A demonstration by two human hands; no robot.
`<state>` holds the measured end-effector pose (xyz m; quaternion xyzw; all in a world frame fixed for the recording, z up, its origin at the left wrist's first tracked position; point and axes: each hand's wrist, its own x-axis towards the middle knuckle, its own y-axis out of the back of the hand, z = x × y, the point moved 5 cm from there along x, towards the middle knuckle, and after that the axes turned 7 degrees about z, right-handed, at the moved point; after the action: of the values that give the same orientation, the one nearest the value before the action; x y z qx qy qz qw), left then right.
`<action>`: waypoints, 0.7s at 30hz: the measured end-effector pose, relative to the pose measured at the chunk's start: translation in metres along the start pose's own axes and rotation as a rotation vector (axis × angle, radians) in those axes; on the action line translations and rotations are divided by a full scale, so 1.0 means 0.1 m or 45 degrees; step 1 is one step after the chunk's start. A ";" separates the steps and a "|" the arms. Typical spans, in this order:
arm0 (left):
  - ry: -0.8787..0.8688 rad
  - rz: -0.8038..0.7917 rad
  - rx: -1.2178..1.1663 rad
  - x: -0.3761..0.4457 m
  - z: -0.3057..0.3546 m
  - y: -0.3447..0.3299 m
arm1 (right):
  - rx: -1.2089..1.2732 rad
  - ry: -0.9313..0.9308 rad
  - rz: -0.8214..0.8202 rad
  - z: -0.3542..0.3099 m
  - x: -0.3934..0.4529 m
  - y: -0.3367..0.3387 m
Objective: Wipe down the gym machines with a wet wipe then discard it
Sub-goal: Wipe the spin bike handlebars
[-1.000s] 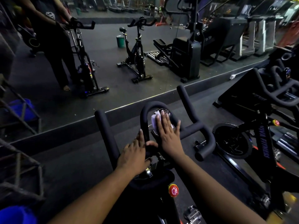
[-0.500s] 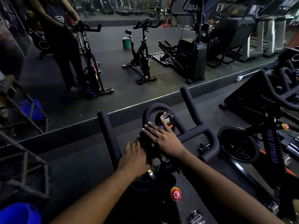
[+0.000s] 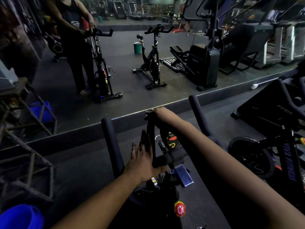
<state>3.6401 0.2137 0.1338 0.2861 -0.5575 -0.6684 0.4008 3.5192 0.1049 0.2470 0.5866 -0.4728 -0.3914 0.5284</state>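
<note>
A black spin bike's handlebar (image 3: 112, 146) stands right in front of me, with a centre loop (image 3: 151, 134) and a small lit console (image 3: 172, 140) inside it. My right hand (image 3: 156, 114) is curled over the top of that loop. The wet wipe is hidden under it. My left hand (image 3: 142, 156) lies flat against the loop's left side, fingers straight and pointing up, thumb by the crossbar.
A wall mirror (image 3: 148, 71) ahead reflects me, bikes and treadmills. A second spin bike (image 3: 264, 154) stands close on the right. A metal rack (image 3: 24, 129) fills the left, with a blue bucket (image 3: 19, 215) at the bottom left. A red knob (image 3: 179, 209) sits on the frame below.
My right hand moved from the console, where the white wipe showed, up to the top of the loop. My left hand opened flat beside the loop.
</note>
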 end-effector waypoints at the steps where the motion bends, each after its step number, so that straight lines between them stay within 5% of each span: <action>1: 0.011 -0.001 0.000 0.01 0.01 0.01 | -0.048 0.016 -0.048 0.02 0.04 -0.03; 6: 0.050 0.037 -0.036 0.02 0.02 0.02 | 0.208 -0.001 -0.186 0.22 0.07 0.13; 12: 0.085 0.046 -0.026 0.03 0.01 0.00 | 0.546 0.101 0.097 0.45 -0.13 0.16; 16: 0.113 0.039 0.001 0.03 0.02 0.01 | 1.151 -0.178 0.240 0.67 -0.33 0.02; 21: 0.120 0.067 0.000 0.02 0.02 0.01 | 1.199 -0.407 0.377 0.89 -0.75 -0.12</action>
<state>3.6376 0.2132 0.1357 0.3026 -0.5453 -0.6433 0.4441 3.4171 0.1555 0.2198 0.6206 -0.7503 -0.1420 0.1781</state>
